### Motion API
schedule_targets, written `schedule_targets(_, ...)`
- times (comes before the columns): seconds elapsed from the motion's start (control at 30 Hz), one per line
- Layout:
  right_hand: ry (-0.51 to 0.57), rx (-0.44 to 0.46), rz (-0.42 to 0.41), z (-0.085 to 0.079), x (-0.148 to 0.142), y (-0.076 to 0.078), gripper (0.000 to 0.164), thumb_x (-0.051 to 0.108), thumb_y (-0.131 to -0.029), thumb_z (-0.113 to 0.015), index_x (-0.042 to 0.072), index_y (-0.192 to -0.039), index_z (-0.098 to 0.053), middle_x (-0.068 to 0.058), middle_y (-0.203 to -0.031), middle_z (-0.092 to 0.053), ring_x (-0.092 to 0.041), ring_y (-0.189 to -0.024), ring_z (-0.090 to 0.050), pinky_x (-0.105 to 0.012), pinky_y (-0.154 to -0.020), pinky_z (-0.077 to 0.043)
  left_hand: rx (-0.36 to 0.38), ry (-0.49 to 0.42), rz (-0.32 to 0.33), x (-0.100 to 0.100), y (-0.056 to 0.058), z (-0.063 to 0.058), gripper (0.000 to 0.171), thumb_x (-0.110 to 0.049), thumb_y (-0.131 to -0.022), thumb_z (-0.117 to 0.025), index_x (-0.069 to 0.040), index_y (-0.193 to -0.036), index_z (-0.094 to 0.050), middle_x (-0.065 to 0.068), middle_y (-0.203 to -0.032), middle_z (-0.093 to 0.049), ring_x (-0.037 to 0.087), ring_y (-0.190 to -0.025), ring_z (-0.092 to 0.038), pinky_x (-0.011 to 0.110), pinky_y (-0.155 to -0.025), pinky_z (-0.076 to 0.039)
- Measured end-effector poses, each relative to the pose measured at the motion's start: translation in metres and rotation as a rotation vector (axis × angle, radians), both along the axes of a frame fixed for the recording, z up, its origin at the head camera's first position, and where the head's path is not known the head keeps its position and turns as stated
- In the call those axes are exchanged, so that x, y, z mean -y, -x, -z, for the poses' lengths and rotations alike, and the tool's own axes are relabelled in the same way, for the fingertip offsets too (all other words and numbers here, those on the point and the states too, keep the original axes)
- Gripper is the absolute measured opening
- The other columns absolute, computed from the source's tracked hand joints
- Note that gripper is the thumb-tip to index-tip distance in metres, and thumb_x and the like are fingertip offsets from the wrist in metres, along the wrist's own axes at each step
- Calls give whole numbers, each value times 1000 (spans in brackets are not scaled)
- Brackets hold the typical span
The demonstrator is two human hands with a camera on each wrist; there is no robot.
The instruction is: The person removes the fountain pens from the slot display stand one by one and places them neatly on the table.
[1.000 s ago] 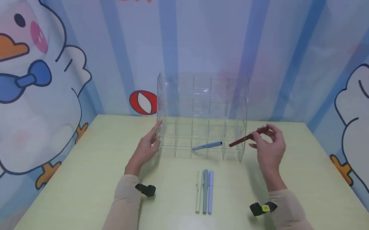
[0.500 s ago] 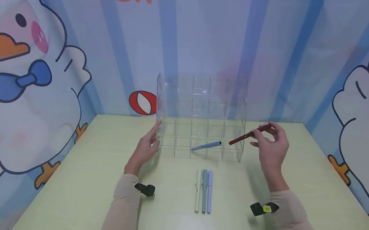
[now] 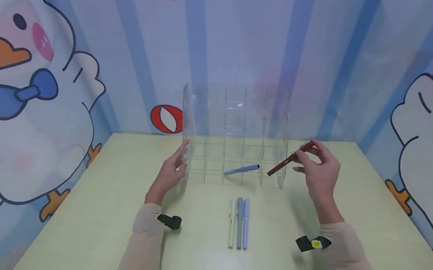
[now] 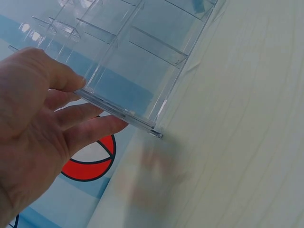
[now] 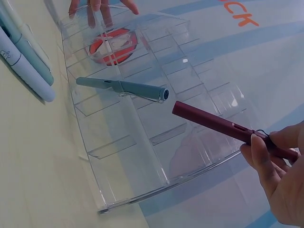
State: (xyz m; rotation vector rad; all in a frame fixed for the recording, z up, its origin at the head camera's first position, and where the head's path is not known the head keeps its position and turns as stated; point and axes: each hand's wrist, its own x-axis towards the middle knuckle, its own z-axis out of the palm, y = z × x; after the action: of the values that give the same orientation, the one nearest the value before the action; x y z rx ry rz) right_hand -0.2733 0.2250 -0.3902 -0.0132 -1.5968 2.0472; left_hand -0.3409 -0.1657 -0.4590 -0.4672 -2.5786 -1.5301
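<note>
A clear acrylic organizer [image 3: 233, 160] with many compartments stands at the back of the table. My left hand [image 3: 170, 170] rests extended fingers against its left side panel, with the thumb by the front edge, as the left wrist view shows. My right hand [image 3: 321, 173] pinches a dark red pen [image 3: 283, 165] by its clip end between thumb and fingers. The pen's other end points down and left, overlapping the right-hand compartments in the head view. A blue pen [image 3: 242, 169] lies slanted in a lower front compartment, its clip [image 5: 142, 96] plain in the right wrist view.
Three pens lie side by side on the table before the organizer: pale green [image 3: 232, 225], grey-green [image 3: 239, 226] and lavender [image 3: 245, 226]. Behind the table [image 3: 119, 199] hangs a striped blue backdrop [image 3: 243, 35] with cartoon ducks.
My right hand has shifted slightly up and right, and the dark red pen now slants more steeply, its free end lower. My left hand stays at the organizer's side.
</note>
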Motion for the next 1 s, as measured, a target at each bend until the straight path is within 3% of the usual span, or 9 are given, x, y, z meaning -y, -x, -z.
schedule_targets(0.17,-91,42,-32,3,2,1,48,-1,-86,-75,3,-131,-63,-10,-100,-68,-16,-70,-74,-29,-55,-59,7,13,-8,4,-1,2,80,0,-100,-50,-46,-158,-20,4,-164,-24,36,-143,-36,52,-109,-39)
schedule_targets(0.3,-188,47,-65,3,3,4,49,3,-88,-75,5,-135,-61,-9,-101,-68,-15,-72,-74,-30,-58,-60,-23,10,-9,7,-1,1,78,0,-100,-50,-43,-158,-21,5,-164,-25,37,-142,-37,54,-109,-38)
schedule_targets(0.53,-317,131,-49,3,-3,-1,54,7,-89,-74,1,-138,-55,-6,-101,-67,-11,-70,-73,-31,-60,-60,-18,4,20,2,3,1,78,0,-100,-50,-43,-159,-21,8,-164,-25,38,-141,-37,54,-108,-39)
schedule_targets(0.73,-375,184,-86,4,-4,-3,52,10,-90,-74,1,-138,-54,-18,-108,-67,-12,-71,-74,-32,-62,-61,-18,2,27,1,3,0,75,-1,-100,-50,-36,-160,-21,7,-164,-24,39,-141,-38,54,-108,-39)
schedule_targets(1.0,-440,247,-170,1,-2,-4,49,10,-94,-69,0,-139,-53,-28,-116,-63,-14,-74,-74,-33,-66,-61,-30,9,30,2,2,1,77,-3,-101,-49,-44,-158,-20,4,-164,-24,37,-141,-39,52,-110,-38)
